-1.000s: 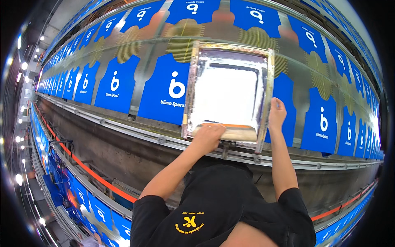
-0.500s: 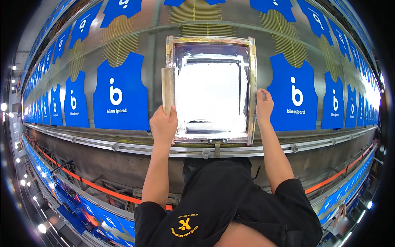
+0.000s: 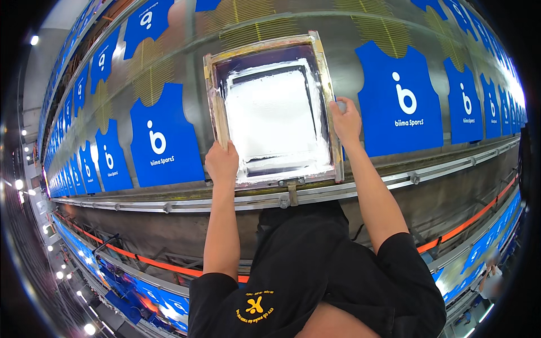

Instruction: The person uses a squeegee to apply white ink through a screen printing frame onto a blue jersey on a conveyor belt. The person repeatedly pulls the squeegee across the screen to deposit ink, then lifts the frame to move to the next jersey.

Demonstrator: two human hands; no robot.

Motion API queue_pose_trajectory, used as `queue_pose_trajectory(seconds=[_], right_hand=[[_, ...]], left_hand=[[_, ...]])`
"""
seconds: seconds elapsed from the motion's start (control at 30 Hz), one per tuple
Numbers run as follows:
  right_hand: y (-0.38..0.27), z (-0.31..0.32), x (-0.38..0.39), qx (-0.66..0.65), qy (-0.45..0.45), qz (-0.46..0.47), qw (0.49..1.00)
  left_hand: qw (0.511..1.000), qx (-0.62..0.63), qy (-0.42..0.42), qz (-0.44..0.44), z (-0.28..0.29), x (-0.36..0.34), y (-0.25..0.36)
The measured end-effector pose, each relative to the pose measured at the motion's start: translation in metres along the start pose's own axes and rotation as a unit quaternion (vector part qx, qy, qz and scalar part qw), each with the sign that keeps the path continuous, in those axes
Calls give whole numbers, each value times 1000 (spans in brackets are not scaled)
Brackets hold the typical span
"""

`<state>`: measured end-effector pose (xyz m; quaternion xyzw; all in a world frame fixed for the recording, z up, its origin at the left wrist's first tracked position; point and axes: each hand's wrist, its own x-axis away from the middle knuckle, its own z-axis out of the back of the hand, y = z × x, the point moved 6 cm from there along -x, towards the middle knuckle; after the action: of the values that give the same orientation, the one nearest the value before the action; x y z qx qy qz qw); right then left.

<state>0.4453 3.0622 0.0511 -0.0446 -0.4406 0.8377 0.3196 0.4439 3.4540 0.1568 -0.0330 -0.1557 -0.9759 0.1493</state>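
Note:
A screen printing frame (image 3: 329, 135) lies on the long table in front of me, its mesh covered with a large patch of white ink (image 3: 270, 115). My left hand (image 3: 222, 163) is closed round the lower end of a wooden squeegee (image 3: 221, 124), which stands along the inner left side of the frame. At the frame's right edge my right hand (image 3: 345, 119) has its fingers curled against the rail, gripping it. Whatever lies under the screen is hidden.
Blue garment panels with white prints (image 3: 163, 135) (image 3: 403, 101) lie in rows on both sides. A metal rail (image 3: 248, 200) with stops runs along the table's near edge. Another table with blue panels and an orange strip (image 3: 152, 262) is behind me; a person (image 3: 491, 281) stands far right.
The view has tilted. My right hand has closed in on the frame's right edge. The squeegee in my left hand has shifted from over the frame's left edge to just inside it.

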Motion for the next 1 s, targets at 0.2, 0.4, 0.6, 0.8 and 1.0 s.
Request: queue_pose_trajectory(seconds=[0.2,0.4,0.6,0.8,1.0], right_hand=[[-6,3,3,13,-13,-23,1000],[-9,3,3,33,1,-12,999],[-8,4,8,46,17,7,999],[-10,4,9,59,24,-9,998],[-13,4,9,78,38,-7,996]], left_hand=[[999,-1,-27,-44,-28,20,19],[987,-13,-76,-140,-41,42,48],[950,-8,-184,-251,-29,20,80],[888,-55,-245,-386,-28,-69,116],[873,-72,-216,-432,-40,-156,155]])
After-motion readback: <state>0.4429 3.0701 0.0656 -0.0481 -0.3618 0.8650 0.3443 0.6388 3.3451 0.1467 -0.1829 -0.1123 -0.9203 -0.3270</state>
